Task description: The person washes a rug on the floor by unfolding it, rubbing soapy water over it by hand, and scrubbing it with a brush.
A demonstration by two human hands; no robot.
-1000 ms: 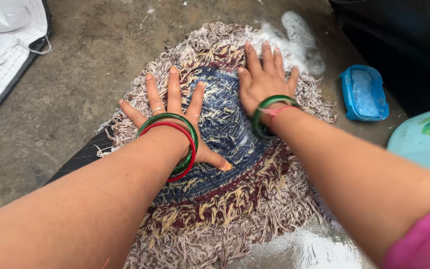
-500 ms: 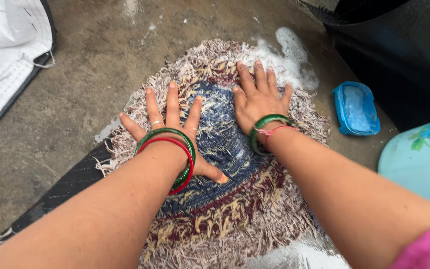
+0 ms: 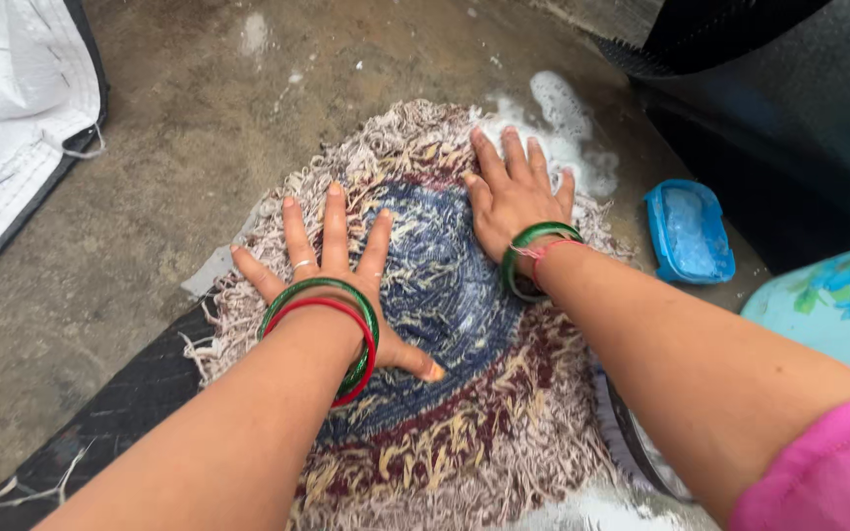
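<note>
A round woven rug [image 3: 445,305] with a blue centre, maroon and yellow rings and a shaggy pale fringe lies wet on the concrete floor. My left hand [image 3: 332,261] presses flat on its left part, fingers spread, with green and red bangles at the wrist. Flat on the rug's upper right part rests my right hand [image 3: 514,197], fingers apart, wearing a green bangle and a red thread. Neither hand holds anything.
White soap foam [image 3: 568,133] sits at the rug's far edge. A blue soap case [image 3: 691,231] lies to the right on the floor. A dark tub [image 3: 789,128] stands at the upper right, a white sack [image 3: 7,128] at the left, a black mat [image 3: 110,413] under the rug's near left.
Both hands have slid a little toward me over the rug, staying flat. The view has tilted, so the rug sits lower in the picture.
</note>
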